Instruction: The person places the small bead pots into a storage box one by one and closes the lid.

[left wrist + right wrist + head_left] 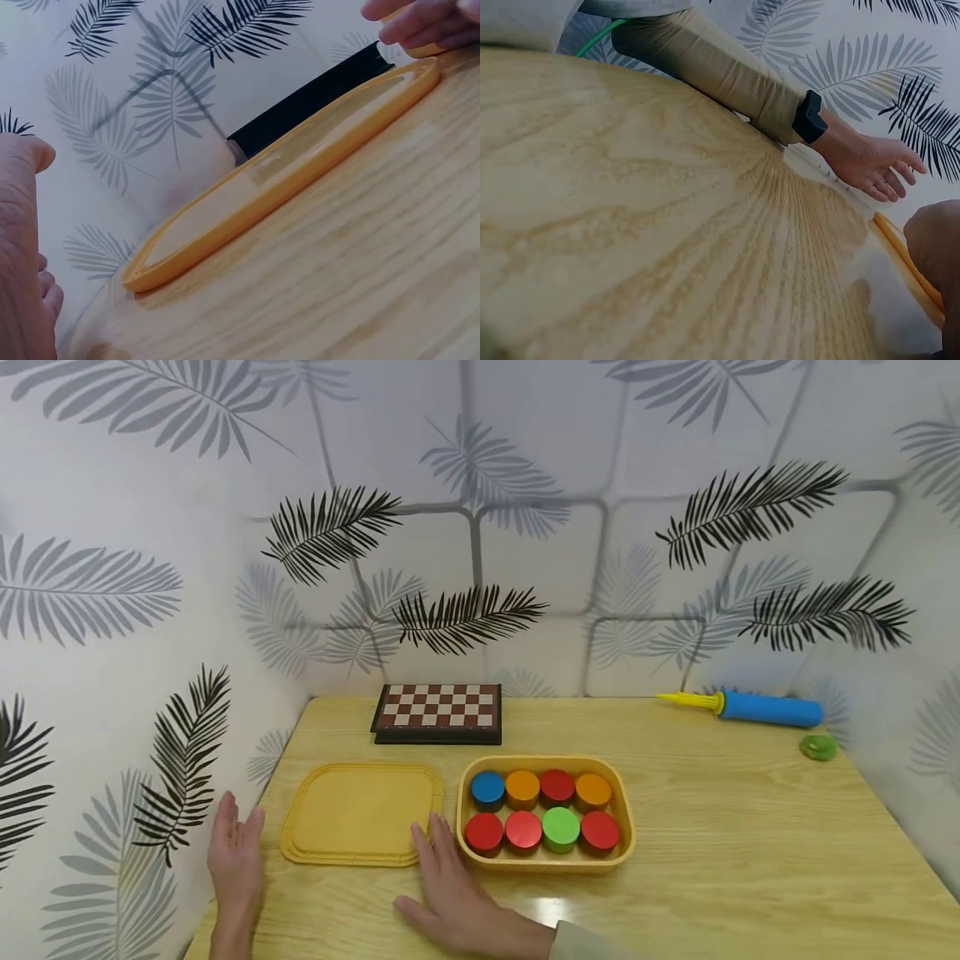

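My left hand is off the left edge of the yellow plastic lid, fingers extended and holding nothing. My right hand lies low over the table with straight fingers, its fingertips between the lid's right edge and the yellow box. Inside the box stand two rows of round tubs with coloured tops, among them a blue tub and a green tub. In the left wrist view the lid's raised rim shows side-on. The right wrist view has the left hand beyond the lid's edge.
Behind the lid sits a folded checkered game board. A blue hand pump with a yellow nozzle lies at the back right, near a small green item. Leaf-patterned wall covering borders the wooden table at the back and sides.
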`<state>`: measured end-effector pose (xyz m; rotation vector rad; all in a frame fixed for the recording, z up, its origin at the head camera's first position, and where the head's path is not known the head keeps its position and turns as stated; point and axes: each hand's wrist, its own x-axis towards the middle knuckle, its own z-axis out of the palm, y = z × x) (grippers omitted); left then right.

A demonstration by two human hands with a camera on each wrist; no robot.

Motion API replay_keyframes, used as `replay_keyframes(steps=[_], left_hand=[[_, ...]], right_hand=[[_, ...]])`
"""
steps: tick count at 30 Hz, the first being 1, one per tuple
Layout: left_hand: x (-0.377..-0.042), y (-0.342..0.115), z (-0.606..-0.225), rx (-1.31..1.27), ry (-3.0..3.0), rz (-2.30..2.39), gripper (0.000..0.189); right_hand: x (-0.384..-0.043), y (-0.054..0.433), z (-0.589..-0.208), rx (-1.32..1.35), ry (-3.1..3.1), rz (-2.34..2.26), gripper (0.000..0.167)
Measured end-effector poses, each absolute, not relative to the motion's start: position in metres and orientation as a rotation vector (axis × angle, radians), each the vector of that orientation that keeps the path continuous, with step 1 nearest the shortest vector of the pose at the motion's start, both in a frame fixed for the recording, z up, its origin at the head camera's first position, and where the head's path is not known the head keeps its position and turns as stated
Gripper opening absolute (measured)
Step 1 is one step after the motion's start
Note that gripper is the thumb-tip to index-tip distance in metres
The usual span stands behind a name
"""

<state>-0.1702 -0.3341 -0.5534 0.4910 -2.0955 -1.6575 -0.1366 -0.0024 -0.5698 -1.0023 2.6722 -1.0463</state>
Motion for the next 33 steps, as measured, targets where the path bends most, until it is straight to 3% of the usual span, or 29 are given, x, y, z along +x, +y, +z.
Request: replay_keyframes(steps=[8,18,28,33], left_hand=[[-0.170,-0.336,-0.554,0.532,-2.467,-1.542,0.072],[-0.175,-0.330,-0.564,0.226,-2.746,-1.204,0.072],[-0.180,-0.325,-0.565,0.140,-2.742,-1.277,0.073],[-0.179,-0.324,-0.561,0.251,-2.671,-1.440,0.074]], right_hand=[[-0.143,-0.019,-0.570,-0.643,2.717,-1.171,0.101],[-0.150,-0.033,-0.570,-0.528,2.792,-1.102,0.112],[-0.158,-0.036,-0.568,-0.433,2.773,-1.072,0.113],[-0.158,-0.034,-0.570,-0.485,2.772,-1.103,0.109]])
